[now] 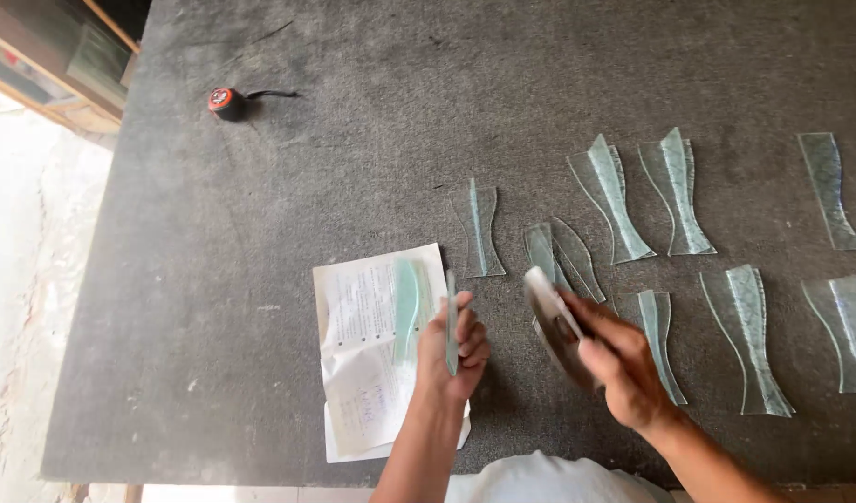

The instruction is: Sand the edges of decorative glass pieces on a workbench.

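My left hand [458, 346] pinches a glass strip [451, 321] upright by its edges; my right hand [614, 359] grips a blurred tool [551, 307]. Cut pieces [754, 340] lie spaced toward the table's [260, 233] right edge.

Daylight, soft and even. Brightest at nine o'clock, where the floor [27, 279] is blown out white. Faint shadows under the hands, toward six. Right hand [623, 368] motion-blurred; glass pieces [675, 196] at three show mild glare. Edges slightly bowed.
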